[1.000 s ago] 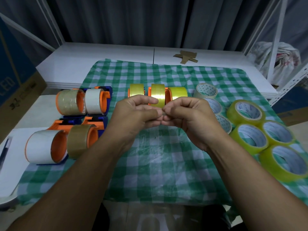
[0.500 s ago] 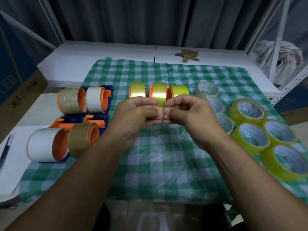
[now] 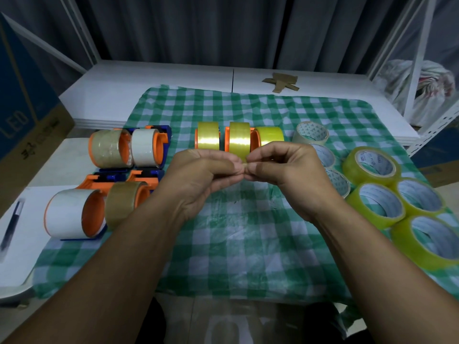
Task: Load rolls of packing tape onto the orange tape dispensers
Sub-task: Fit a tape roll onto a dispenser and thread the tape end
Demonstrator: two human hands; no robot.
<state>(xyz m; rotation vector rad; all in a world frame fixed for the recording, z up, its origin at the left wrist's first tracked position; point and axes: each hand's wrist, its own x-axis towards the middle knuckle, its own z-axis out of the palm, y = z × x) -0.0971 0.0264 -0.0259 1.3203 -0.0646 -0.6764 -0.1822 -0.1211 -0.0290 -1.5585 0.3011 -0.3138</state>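
Three glossy yellow tape rolls (image 3: 239, 139) stand on edge in a row at the centre of the frame, each mounted on an orange plastic dispenser (image 3: 255, 142). Their round faces look left and right, so each roll's axis runs across the picture from side to side. Just below the middle roll, the left hand (image 3: 206, 175) and the right hand (image 3: 285, 170) meet fingertip to fingertip. The fingers of both are curled, and thumb and forefinger pinch a short yellowish tape end (image 3: 244, 163) that seems to lead up to the front of that middle roll; how much is peeled off is too small to tell. At the left of the frame sit four more loaded orange-and-blue dispensers (image 3: 164, 135): a cloudy clear roll (image 3: 106, 148) and a white roll (image 3: 145, 147) side by side above, a larger white roll (image 3: 65, 214) and a brown roll (image 3: 121, 203) below, all with their axes likewise across the picture. At the right, four loose yellow-green tape rolls (image 3: 377, 207) lie flat in a touching cluster, holes facing up. Between them and the hands, three pale clear rolls (image 3: 310, 132) lie tilted in a line running down the frame, the lower two partly hidden by the right hand. Everything rests on a green-and-white checked cloth (image 3: 248, 232) over a white table (image 3: 149, 80). Brown cardboard scraps (image 3: 280, 81) sit on the table in the upper centre-right, and a dark pen (image 3: 12, 222) lies at the far left edge.
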